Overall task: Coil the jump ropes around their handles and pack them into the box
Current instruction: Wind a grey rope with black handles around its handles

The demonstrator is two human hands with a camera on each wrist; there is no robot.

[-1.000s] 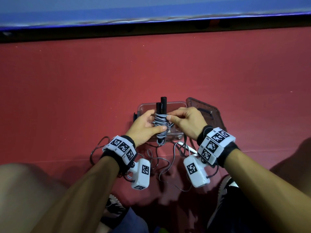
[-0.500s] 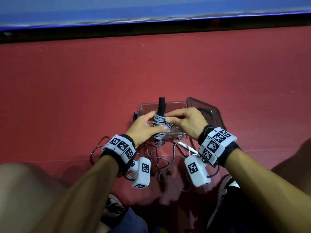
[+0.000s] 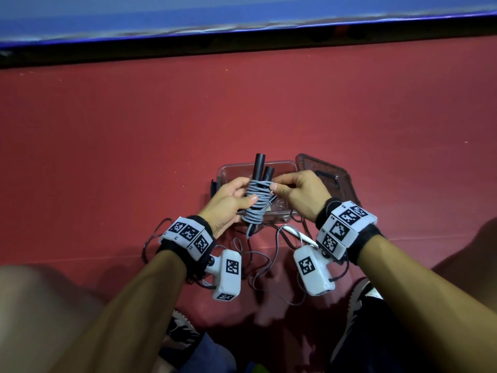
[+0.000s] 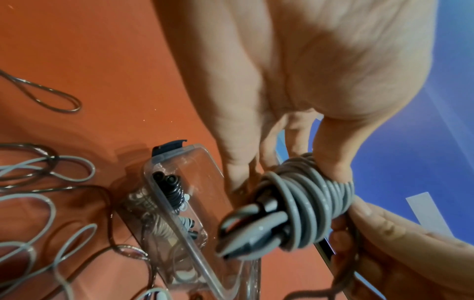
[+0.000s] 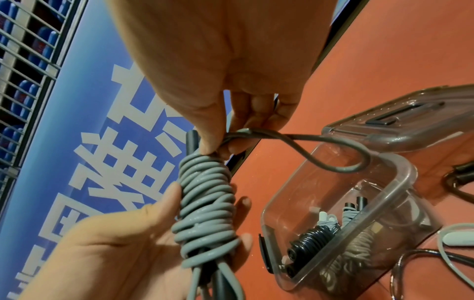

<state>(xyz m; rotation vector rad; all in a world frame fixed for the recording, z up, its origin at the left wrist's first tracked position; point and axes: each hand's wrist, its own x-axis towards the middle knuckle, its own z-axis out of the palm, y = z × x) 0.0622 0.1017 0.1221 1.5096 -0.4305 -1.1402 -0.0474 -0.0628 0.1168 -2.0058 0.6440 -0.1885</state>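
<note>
A grey jump rope (image 3: 256,201) is coiled round its two black handles (image 3: 259,165) and held upright over the clear plastic box (image 3: 228,169). My left hand (image 3: 231,203) grips the coiled bundle (image 4: 307,205) from the left, thumb across the coils. My right hand (image 3: 298,191) pinches the last loose loop of rope (image 5: 295,138) at the top of the coil (image 5: 205,194). Inside the box (image 5: 400,170) lie other coiled ropes, one black (image 5: 307,241), one pale (image 5: 354,245).
The box lid (image 3: 326,175) lies tilted just right of the box. Loose grey and dark ropes (image 3: 258,254) sprawl over the red floor (image 3: 242,109) between box and knees; a white handle (image 3: 298,234) lies among them. A dark wall base and blue board run across the back.
The bundle has tilted and turned a little in my left hand, so both handle tops show. My right hand stays at the top of the coil, pinching the rope.
</note>
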